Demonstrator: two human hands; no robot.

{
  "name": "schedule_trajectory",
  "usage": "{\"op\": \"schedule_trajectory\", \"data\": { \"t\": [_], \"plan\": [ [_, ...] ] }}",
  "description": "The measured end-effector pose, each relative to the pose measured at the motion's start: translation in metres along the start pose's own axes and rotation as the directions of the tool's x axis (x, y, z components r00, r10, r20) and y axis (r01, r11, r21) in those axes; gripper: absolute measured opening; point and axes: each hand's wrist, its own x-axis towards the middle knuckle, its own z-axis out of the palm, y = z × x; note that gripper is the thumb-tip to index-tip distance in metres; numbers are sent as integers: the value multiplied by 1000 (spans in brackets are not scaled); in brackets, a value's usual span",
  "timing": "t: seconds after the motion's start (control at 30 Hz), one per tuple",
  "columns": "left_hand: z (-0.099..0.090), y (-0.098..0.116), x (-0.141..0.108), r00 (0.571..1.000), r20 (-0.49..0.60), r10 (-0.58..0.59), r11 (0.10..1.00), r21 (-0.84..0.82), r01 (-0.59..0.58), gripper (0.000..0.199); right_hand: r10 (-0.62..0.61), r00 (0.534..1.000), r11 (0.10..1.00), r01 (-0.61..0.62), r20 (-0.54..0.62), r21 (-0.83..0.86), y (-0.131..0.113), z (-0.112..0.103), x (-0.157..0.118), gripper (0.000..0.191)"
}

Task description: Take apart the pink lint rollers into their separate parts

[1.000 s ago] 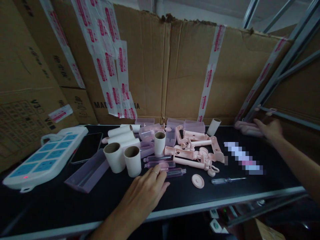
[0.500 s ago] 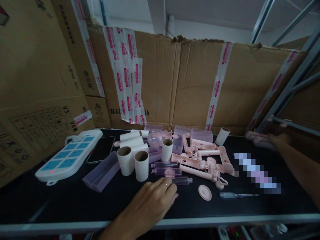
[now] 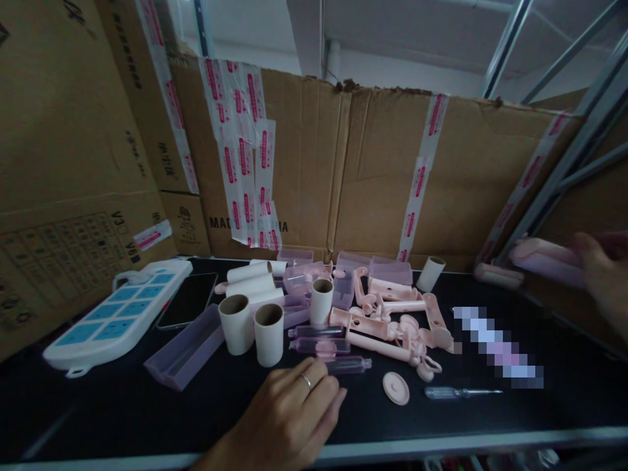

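Note:
My left hand (image 3: 294,409) rests on the black mat near the front edge, fingers curled together, and no object shows in it. Just beyond its fingertips lie several translucent purple rollers (image 3: 318,347). At the far right, my right hand (image 3: 603,278) grips a long pink and lilac plastic piece (image 3: 547,261), raised off the surface; part of the hand is blurred. Another pink piece (image 3: 498,276) lies below and left of it. Pale pink plastic parts (image 3: 383,343) are heaped at the middle, and a round pink disc (image 3: 395,388) lies in front of them.
White cardboard tubes (image 3: 269,337) stand and lie around translucent purple trays (image 3: 189,353). A white power strip (image 3: 118,314) and a phone (image 3: 189,301) are on the left. A clear-handled screwdriver (image 3: 461,392) lies front right. Cardboard walls (image 3: 304,176) enclose the back and left.
My right hand has lifted the long pink and lilac piece and moved right with it, leaving another pink piece behind. My left hand stays nearly in place. The view has shifted slightly.

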Motion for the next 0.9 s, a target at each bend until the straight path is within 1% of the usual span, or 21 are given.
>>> {"op": "schedule_trajectory", "data": {
  "t": [0.03, 0.07, 0.1, 0.17, 0.2, 0.23, 0.27, 0.3, 0.33, 0.37, 0.4, 0.43, 0.5, 0.53, 0.67, 0.7, 0.73, 0.77, 0.8, 0.83, 0.9],
  "plan": [
    [-2, 5, 5, 998, -51, -26, 998, -50, 24, 16, 49, 999, 999, -49, -12, 2, -15, -10, -14, 31],
    [-3, 11, 12, 994, -86, -71, 992, -113, 61, 15, 29, 994, 996, -37, 106, 76, -35, -20, -32, 32],
    [-3, 16, 20, 986, -110, -127, 978, -180, 106, 14, 14, 981, 984, -48, 192, 170, -57, -29, -53, 33],
    [0, 26, 39, 951, -122, -285, 911, -342, 230, 12, -21, 962, 936, -77, 271, 345, -106, -40, -102, 29],
    [2, 30, 50, 913, -97, -397, 843, -432, 320, 17, -25, 941, 907, -121, 338, 404, -128, -41, -126, 28],
    [6, 31, 60, 869, -58, -491, 753, -529, 391, 28, -11, 926, 881, -170, 378, 442, -148, -40, -149, 31],
    [9, 32, 70, 829, 32, -558, 630, -634, 448, 42, 12, 906, 836, -241, 422, 493, -165, -38, -171, 31],
    [13, 31, 78, 802, 126, -584, 493, -730, 474, 51, 41, 887, 788, -312, 460, 532, -178, -34, -189, 31],
    [17, 29, 84, 787, 217, -578, 357, -799, 483, 55, 72, 869, 741, -375, 489, 557, -188, -30, -205, 31],
    [20, 25, 89, 778, 271, -567, 255, -840, 478, 55, 101, 860, 706, -416, 499, 573, -194, -26, -218, 32],
    [23, 22, 91, 767, 289, -573, 196, -860, 471, 54, 126, 851, 684, -446, 509, 577, -199, -22, -228, 33],
    [24, 18, 91, 755, 290, -589, 168, -870, 465, 51, 143, 843, 666, -469, 518, 580, -201, -20, -237, 34],
    [26, 11, 87, 722, 256, -643, 174, -869, 463, 47, 164, 815, 629, -521, 556, 577, -204, -18, -248, 36],
    [25, 9, 85, 707, 240, -665, 184, -865, 466, 47, 169, 790, 600, -557, 590, 574, -205, -19, -252, 38],
    [17, 8, 79, 651, 211, -730, 190, -852, 489, 47, 146, 625, 403, -746, 767, 531, -211, -28, -261, 45],
    [14, 10, 80, 633, 213, -744, 173, -854, 491, 47, 147, 595, 350, -779, 791, 521, -213, -31, -263, 47],
    [12, 12, 80, 616, 220, -756, 147, -860, 488, 48, 170, 579, 303, -801, 797, 517, -215, -33, -265, 50],
    [10, 15, 81, 605, 235, -760, 115, -868, 482, 49, 215, 579, 267, -810, 787, 522, -216, -35, -267, 51],
    [9, 18, 81, 606, 256, -753, 82, -877, 473, 52, 266, 592, 251, -804, 761, 539, -217, -37, -269, 50],
    [8, 22, 81, 614, 282, -737, 49, -884, 465, 56, 307, 618, 257, -786, 724, 562, -217, -39, -271, 48],
    [9, 30, 81, 632, 324, -704, -3, -891, 454, 67, 333, 691, 319, -723, 642, 612, -217, -41, -276, 43]
  ]
}}
